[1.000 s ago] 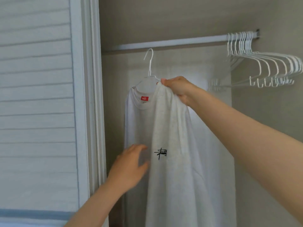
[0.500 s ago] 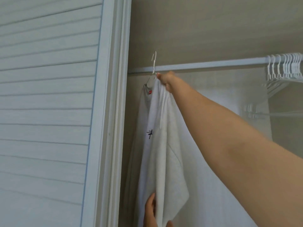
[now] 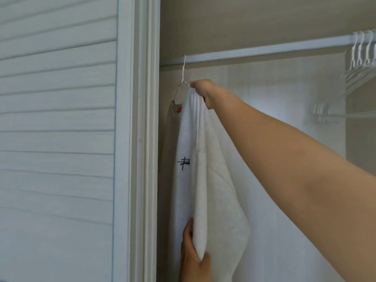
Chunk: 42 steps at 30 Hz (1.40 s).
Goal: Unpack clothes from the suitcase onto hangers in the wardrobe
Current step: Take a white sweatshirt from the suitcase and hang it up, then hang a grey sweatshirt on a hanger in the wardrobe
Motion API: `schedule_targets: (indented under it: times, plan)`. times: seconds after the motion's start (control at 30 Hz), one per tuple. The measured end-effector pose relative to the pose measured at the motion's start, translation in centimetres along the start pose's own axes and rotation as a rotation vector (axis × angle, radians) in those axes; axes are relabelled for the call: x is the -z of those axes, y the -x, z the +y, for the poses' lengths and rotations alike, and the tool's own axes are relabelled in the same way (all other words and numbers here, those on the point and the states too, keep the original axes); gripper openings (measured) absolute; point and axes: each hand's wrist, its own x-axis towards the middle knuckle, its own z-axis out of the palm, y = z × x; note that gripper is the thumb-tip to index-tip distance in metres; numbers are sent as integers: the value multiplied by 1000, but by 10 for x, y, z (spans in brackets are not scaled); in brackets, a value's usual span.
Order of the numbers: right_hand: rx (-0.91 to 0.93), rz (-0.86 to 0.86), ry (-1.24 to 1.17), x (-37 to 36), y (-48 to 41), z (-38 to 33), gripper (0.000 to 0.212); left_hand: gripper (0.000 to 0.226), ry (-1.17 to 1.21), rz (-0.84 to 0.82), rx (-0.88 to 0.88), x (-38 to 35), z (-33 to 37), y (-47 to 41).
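Slatted door (image 3: 57,119), beige wall (image 3: 244,21), white rail (image 3: 264,51), right grip (image 3: 203,91) clamped on shirt (image 3: 219,180), left grip (image 3: 192,255) clasping shirt

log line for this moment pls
task: hang white shirt; right hand: grips shirt shoulder at hanger; left hand: holds lower fold; hanger hook: at left end of rod, seating unclear; spare hangers: right end

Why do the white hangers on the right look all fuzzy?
Head view: the thin white hangers at the right edge are smeared, probably motion blur; the black mark on the white sweatshirt is soft too; the slatted white door looks crisper.
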Motion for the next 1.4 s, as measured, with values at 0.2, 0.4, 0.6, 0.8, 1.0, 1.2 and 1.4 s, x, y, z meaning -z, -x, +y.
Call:
schedule_targets:
  times: [0.2,0.4,0.6,0.8,1.0,1.2,1.4]
  plan:
    - [62,21,75,30,66,23,22,73,-68,-1,-40,11,11,31]
    - [-15,27,205,86,171,83,12,56,-108,32,-176,8,28,73]
    - [-233,48,258,146,317,163,16,51,-272,-35,-355,-23,16,141]
    - [-459,129,346,218,529,245,17,34,-182,-465,-124,-75,-23,268]
    - [-785,302,410,285,770,288,16,21,-171,-823,154,-134,-46,455]
    - [-1087,478,425,324,972,287,22,14,-302,-1253,308,-172,-65,623]
    - [-1388,760,332,356,1135,298,19,16,-496,-1643,295,-222,-102,755]
